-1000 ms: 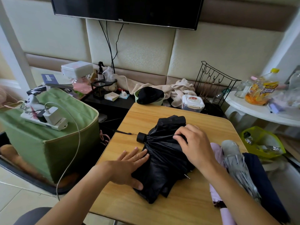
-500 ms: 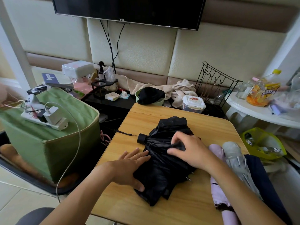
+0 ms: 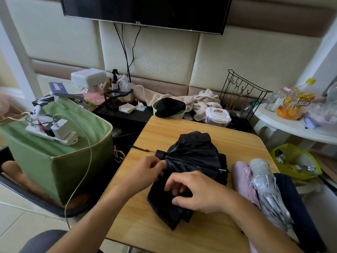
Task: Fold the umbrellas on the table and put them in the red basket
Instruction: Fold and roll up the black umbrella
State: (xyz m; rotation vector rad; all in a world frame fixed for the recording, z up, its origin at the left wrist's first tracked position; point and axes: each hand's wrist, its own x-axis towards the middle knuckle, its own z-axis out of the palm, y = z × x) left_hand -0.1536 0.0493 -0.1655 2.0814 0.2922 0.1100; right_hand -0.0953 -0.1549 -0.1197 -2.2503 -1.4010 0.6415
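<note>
Head view: the black umbrella (image 3: 189, 172) lies at centre on the table (image 3: 164, 130); its cloth is pinched by the left hand (image 3: 145, 172) and gathered by the curled right hand (image 3: 197, 192), probably for folding.

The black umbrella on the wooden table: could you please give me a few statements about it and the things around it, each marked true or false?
1. The black umbrella lies on the wooden table. True.
2. Both hands are on the umbrella's fabric. True: the left hand pinches it near the cap, and the right hand grips it lower down.
3. The umbrella is already strapped into a tight roll. False: its fabric is still loose and bunched.
4. A grey umbrella lies at the table's right edge. True.
5. The green fabric box stands on the table. False: it stands left of the table.
</note>
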